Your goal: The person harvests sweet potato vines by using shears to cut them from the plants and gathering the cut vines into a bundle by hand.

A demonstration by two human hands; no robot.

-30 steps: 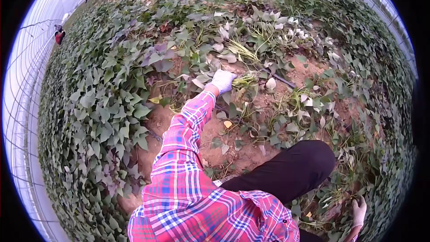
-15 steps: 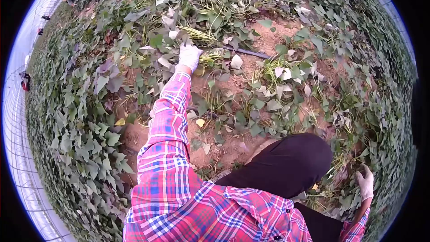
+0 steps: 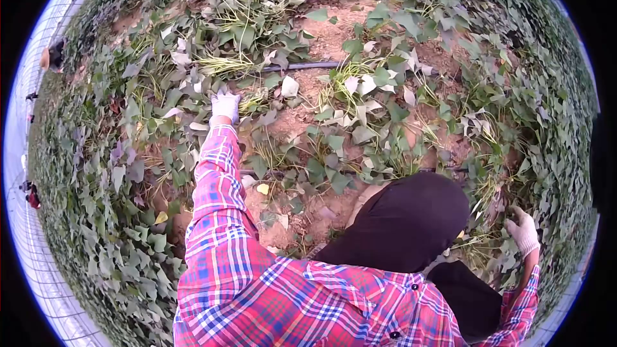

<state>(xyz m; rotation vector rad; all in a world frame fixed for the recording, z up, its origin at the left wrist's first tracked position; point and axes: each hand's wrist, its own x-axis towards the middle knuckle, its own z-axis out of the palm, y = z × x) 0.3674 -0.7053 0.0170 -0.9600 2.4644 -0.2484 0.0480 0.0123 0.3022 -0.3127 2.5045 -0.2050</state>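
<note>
My left hand [image 3: 225,106], in a whitish glove, reaches out over the leafy vines with its fingers spread on the foliage. Just right of it lies a small bunch of pale green stems [image 3: 252,103]. Beyond the fingers rests a larger bunch of cut-looking stems [image 3: 225,65]. My right hand [image 3: 524,231], also gloved, hangs low at the right beside my leg, its fingers apart above green vines [image 3: 491,244]. I see nothing held in either hand, though leaves partly blend with the left fingertips.
A dark hose [image 3: 315,65] crosses the reddish soil [image 3: 334,32] ahead. My bent knee [image 3: 418,218] rises in front of me. Dense vines [image 3: 96,173] spread on both sides. Another person [image 3: 53,56] is at the far left, near a greenhouse-like wall [image 3: 26,244].
The view has turned right, so the plants appear further left. My left hand has drawn slightly back from the larger stem bunch, its fingers more spread. My right hand's fingers have opened a little.
</note>
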